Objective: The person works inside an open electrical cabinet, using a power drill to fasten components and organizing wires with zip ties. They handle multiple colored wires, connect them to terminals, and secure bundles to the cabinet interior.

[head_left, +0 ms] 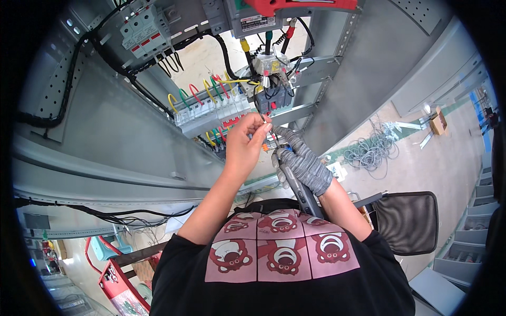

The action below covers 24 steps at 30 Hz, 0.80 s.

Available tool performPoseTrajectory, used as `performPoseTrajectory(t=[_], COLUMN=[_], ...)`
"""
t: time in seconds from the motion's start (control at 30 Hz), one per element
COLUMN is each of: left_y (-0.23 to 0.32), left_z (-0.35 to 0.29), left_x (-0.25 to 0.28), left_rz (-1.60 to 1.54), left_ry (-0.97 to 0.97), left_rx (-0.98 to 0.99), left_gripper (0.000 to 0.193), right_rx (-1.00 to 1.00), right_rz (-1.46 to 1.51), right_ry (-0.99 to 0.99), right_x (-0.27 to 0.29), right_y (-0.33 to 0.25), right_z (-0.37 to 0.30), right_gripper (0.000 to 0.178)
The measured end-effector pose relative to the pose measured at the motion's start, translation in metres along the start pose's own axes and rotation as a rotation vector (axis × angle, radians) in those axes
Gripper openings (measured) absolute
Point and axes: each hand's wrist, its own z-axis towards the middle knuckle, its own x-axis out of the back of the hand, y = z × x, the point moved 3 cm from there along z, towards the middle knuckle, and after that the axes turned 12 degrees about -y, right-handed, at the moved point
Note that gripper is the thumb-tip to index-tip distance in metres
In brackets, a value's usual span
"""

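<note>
My left hand point(246, 142) is bare and raised before an open electrical cabinet. Its thumb and forefinger are pinched around a thin dark wire point(259, 109) that comes down from the wiring above. My right hand point(304, 162), in a grey knitted glove, is wrapped round a long dark-grey electric screwdriver point(300, 190). The thin front end of that tool points up toward my left fingertips. Just above my hands sits a dark-grey breaker point(274, 99) with red parts. To the left is a row of white breakers point(213, 113) with yellow, green and red wires looping from it.
A fuse holder block point(145, 32) and a large breaker point(258, 22) sit higher in the cabinet. Cabinet side panels point(363, 68) rise at both sides. Coiled grey cable point(371, 150) lies on the floor at right, near a black mesh chair point(408, 224). A red cart point(118, 287) stands lower left.
</note>
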Motion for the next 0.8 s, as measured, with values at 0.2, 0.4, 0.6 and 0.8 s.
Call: performPoseTrajectory(t=[0.2,0.4,0.6,0.8], left_y=[0.044,0.072,0.074,0.067], left_z=[0.009,0.033,0.009,0.048], left_x=[0.039,0.071,0.041,0.035], left_rz=[0.206,0.741,0.961,1.096], left_ry=[0.425,0.37,0.348,0.135], left_rx=[-0.164,-0.372,-0.567,-0.467], left_gripper=[0.011,0.012,0.027,0.04], right_rx=[-0.072,-0.136,-0.156,-0.096], right_rz=[0.11,0.141,0.155,-0.001], right_ry=[-0.063,-0.123,-0.133,-0.106], right_x=[0.001,-0.009,0.001,-0.001], right_y=[0.005,0.003,0.015,0.01], right_z=[0.0,-0.004,-0.004,-0.007], right_gripper=[0.051,0.054,0.055,0.054])
